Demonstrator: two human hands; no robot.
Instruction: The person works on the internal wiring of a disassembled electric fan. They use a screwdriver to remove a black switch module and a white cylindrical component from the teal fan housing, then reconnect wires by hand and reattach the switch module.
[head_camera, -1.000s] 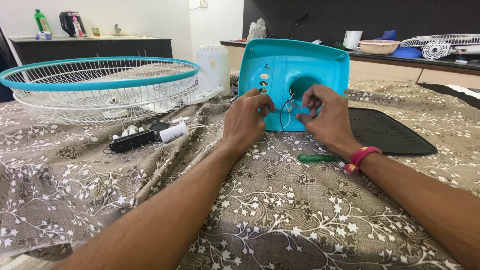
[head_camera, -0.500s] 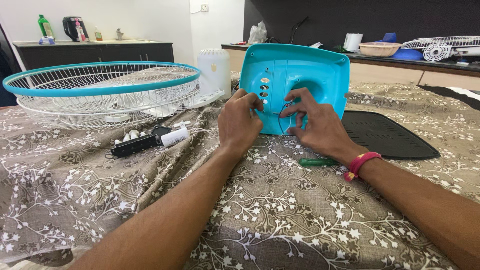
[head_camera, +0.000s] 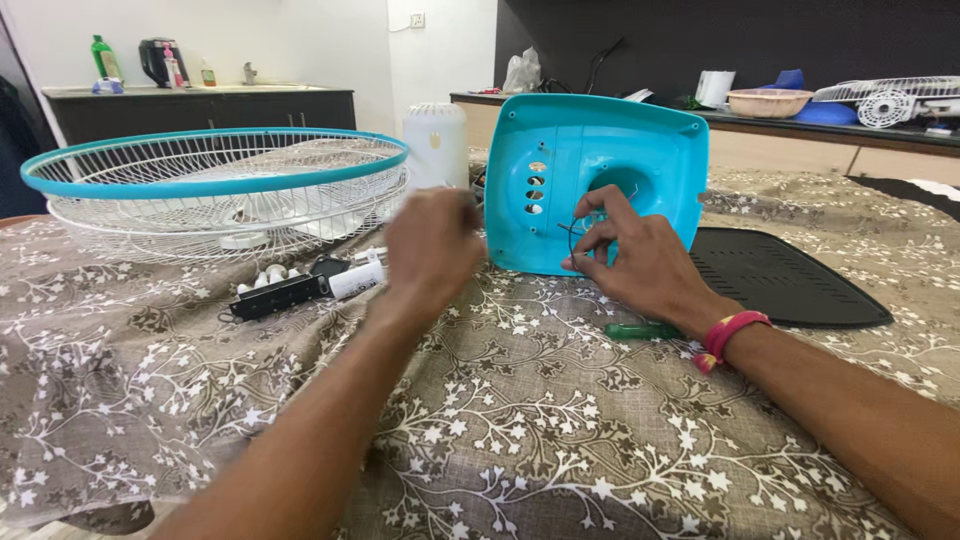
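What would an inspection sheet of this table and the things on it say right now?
Surface: table under a brown floral cloth.
Job's things: turquoise fan housing standing on edge.
Clutter: fan grille, black switch block, white cylinder, green screwdriver, black panel.
Grips: left hand blurred beside the housing, apparently empty; right hand pinching thin wires.
Cables: thin wires at the housing's round opening.
Surroundings: counters with bottles, a basket, another fan grille.

fan base (head_camera: 640, 150): turquoise | tablecloth (head_camera: 560, 440): brown, white floral | wristband (head_camera: 728, 336): pink
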